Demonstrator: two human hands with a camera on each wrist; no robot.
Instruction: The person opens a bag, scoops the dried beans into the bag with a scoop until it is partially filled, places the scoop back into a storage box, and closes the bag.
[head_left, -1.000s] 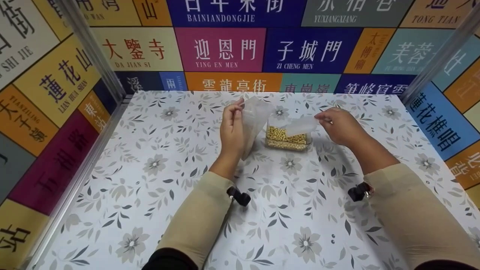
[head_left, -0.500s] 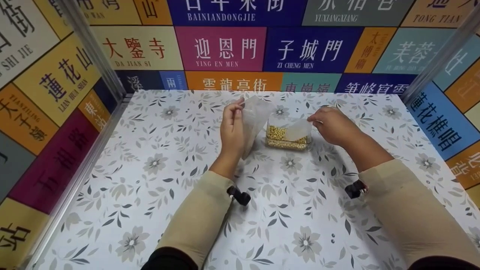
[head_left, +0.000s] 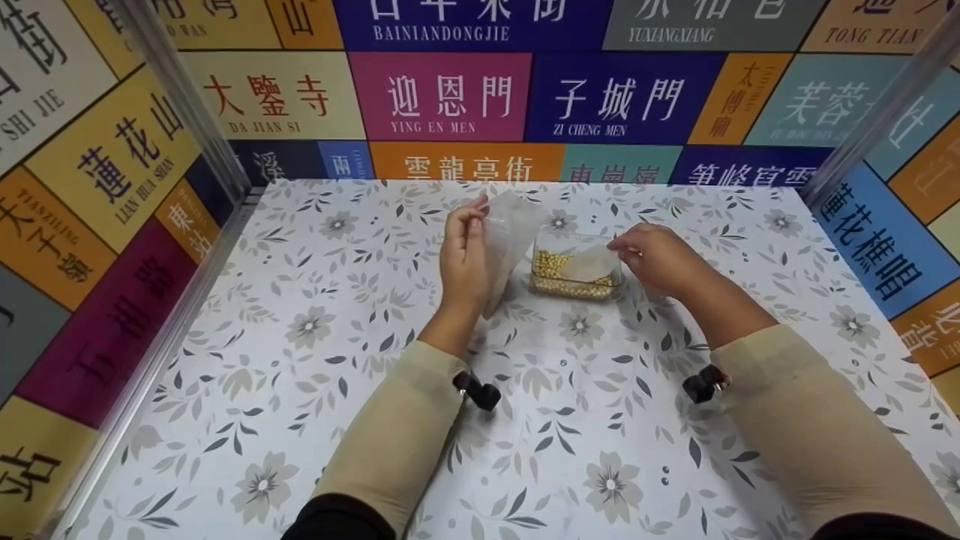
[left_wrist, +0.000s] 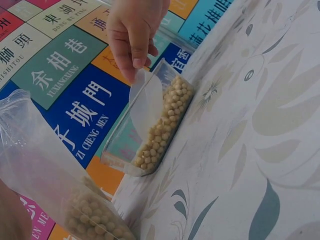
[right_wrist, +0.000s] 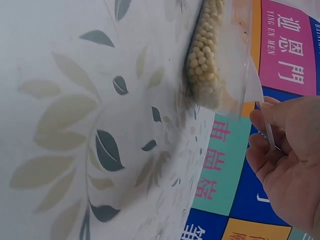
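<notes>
My left hand (head_left: 463, 259) holds a clear plastic bag (head_left: 513, 229) upright at its near side. Soybeans (left_wrist: 92, 217) fill the bag's bottom in the left wrist view. Just right of the bag stands a clear rectangular container (left_wrist: 111, 159), partly filled with soybeans (head_left: 553, 262). My right hand (head_left: 660, 261) is at the container's right end, pinching the thin handle of a translucent white scoop (head_left: 590, 264) between thumb and fingers. The scoop's rounded blade (left_wrist: 144, 102) dips inside the container, tilted against the beans. Its lower edge is hard to make out.
The table (head_left: 360, 420) has a white floral cover. Printed sign panels (head_left: 442, 97) stand behind it and at both sides. A black wrist device (head_left: 478, 391) sits on my left sleeve, another (head_left: 703, 384) on my right.
My right hand has moved left and slightly toward me, carrying the scoop lower and farther into the container. My left hand and the bag stay nearly still.
</notes>
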